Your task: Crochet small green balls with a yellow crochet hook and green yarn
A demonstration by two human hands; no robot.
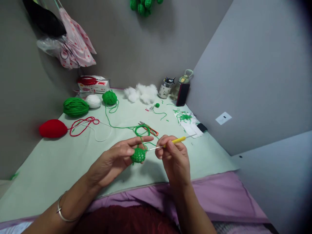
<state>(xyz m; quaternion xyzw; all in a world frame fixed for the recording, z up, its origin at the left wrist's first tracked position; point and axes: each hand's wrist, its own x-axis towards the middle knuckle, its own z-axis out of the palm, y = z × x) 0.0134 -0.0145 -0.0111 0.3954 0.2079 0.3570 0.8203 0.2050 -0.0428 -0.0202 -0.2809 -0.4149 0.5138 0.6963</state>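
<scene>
Pinched between the thumb and fingers of my left hand is a small green crocheted piece, rounded and with white showing through its stitches. My left index finger stretches out above it, and green working yarn runs over that hand. My right hand grips a crochet hook by its yellow handle. The hook's thin metal tip points left and meets the edge of the green piece. Behind the hands, loose green yarn lies looped over orange-handled snips.
Green, red and white yarn balls sit at the left. A smaller green ball feeds the strand. White stuffing, a pen cup, a bottle and a phone line the back. Green scraps lie right.
</scene>
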